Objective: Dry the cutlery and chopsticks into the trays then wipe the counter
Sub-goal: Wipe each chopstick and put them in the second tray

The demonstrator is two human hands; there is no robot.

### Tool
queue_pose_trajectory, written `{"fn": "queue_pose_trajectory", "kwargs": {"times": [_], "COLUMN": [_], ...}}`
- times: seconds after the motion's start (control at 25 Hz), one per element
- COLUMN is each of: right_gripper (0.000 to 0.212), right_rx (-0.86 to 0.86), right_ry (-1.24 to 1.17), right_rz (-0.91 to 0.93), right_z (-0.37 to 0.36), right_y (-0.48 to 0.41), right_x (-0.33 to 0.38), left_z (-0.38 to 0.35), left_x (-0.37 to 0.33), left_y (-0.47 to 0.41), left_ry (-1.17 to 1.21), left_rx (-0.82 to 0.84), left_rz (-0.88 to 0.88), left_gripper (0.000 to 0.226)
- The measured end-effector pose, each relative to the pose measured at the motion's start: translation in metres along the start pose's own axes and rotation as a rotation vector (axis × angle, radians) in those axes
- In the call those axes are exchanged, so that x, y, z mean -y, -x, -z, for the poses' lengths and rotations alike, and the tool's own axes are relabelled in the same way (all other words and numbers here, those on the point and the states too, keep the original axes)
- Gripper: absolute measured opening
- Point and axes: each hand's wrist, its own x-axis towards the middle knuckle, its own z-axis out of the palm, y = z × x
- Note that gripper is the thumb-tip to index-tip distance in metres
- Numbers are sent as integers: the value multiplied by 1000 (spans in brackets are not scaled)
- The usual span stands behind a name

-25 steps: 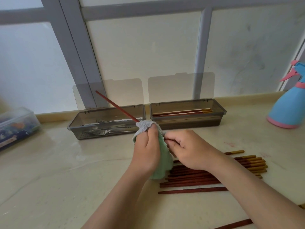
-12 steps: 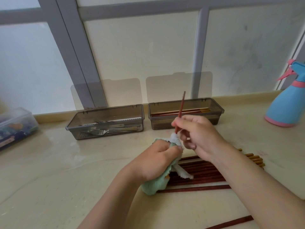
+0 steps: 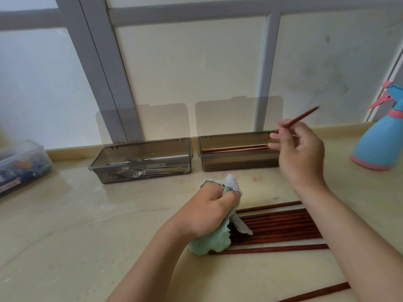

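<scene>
My right hand (image 3: 298,153) pinches a dark red chopstick (image 3: 302,117) above the right end of the right grey tray (image 3: 238,163), which holds a few chopsticks. The chopstick's free end points up and to the right. My left hand (image 3: 208,209) grips a green and white cloth (image 3: 209,240) on the counter, in front of the trays. A bundle of several red chopsticks (image 3: 281,225) lies on the counter to the right of the cloth, partly under it. The left grey tray (image 3: 141,163) holds forks and other metal cutlery.
A blue and pink spray bottle (image 3: 380,136) stands at the far right. A clear plastic box (image 3: 20,164) sits at the left edge. Both tray lids stand open against the window. One more chopstick (image 3: 316,292) lies near the bottom edge.
My right hand pulled the chopstick out of the cloth and carried it up and right over the right tray. My left hand sank to the counter with the cloth.
</scene>
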Motion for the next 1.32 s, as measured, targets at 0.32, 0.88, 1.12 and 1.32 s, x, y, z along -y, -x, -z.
{"fn": "queue_pose_trajectory", "kwargs": {"times": [0.32, 0.88, 1.12, 1.32], "right_gripper": [42, 5, 10, 14], "right_rx": [491, 1233, 1279, 923], "right_ry": [987, 782, 867, 571], "right_rz": [156, -75, -90, -87], "right_z": [-15, 13, 4, 10], "right_y": [1, 18, 23, 17], "right_x": [-12, 22, 22, 22], "left_z": [0, 9, 16, 17], "left_x": [1, 2, 8, 7], "left_y": [0, -4, -9, -9], "left_ry": [-12, 71, 183, 363], "left_rx": [8, -279, -556, -657], "left_rz": [9, -2, 26, 79], "left_gripper": [50, 57, 58, 42]}}
